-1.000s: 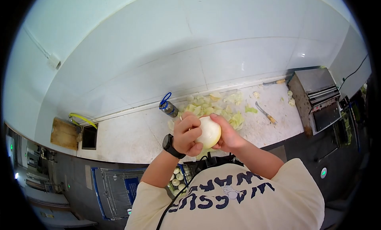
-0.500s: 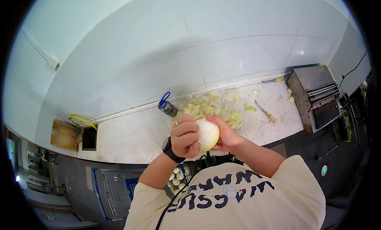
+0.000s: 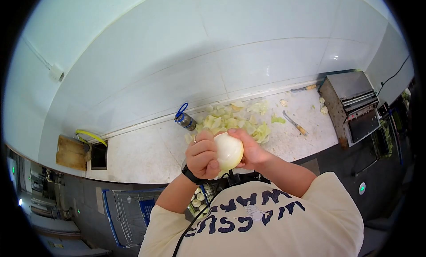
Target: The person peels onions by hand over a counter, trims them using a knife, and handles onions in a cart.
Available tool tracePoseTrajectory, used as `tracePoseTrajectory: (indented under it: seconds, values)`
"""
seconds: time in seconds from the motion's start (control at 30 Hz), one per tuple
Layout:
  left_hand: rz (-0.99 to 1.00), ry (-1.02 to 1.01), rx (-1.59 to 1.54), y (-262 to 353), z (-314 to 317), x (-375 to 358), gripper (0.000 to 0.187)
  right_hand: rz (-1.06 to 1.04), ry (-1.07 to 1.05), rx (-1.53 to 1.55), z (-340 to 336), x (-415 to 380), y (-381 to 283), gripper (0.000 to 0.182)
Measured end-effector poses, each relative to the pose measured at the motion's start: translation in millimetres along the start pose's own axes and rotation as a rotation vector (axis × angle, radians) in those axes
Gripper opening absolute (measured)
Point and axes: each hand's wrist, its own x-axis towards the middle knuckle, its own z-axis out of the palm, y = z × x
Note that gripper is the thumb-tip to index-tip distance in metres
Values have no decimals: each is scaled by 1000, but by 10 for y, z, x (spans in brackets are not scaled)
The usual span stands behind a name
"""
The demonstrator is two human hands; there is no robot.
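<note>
Left grip (image 3: pixel 201 156) curled, right grip (image 3: pixel 253 151) cupping onion (image 3: pixel 229 151)

the cream shirt (image 3: pixel 330 212) bears dark lettering (image 3: pixel 243 225); the watch (image 3: pixel 191 175) is black.

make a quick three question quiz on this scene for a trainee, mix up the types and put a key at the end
1. Multiple choice: which hand has the dark watch at its wrist?
A) the left hand
B) the right hand
C) neither

2. True or false: the right hand has a grip on the pale round vegetable.

3. Fill in: as pictured, the curved knife on the counter lies to the ____ of the pile of pale leaves.

Key: 1. A; 2. true; 3. right
</note>
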Motion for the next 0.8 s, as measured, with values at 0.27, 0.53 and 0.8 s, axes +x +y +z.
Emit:
tracePoseTrajectory:
  seconds: [0.27,0.53,0.8]
  values:
    - [-24,38,-86,0,59,-33,39,19,48,-25,-34,-7,60,48]
    - [-9,66,-147,28,54,-21,40,-3,-26,54,-114,63,159,49]
    - [-24,11,-38,46,-20,-35,36,-1,-49,72,-75,71,124,50]
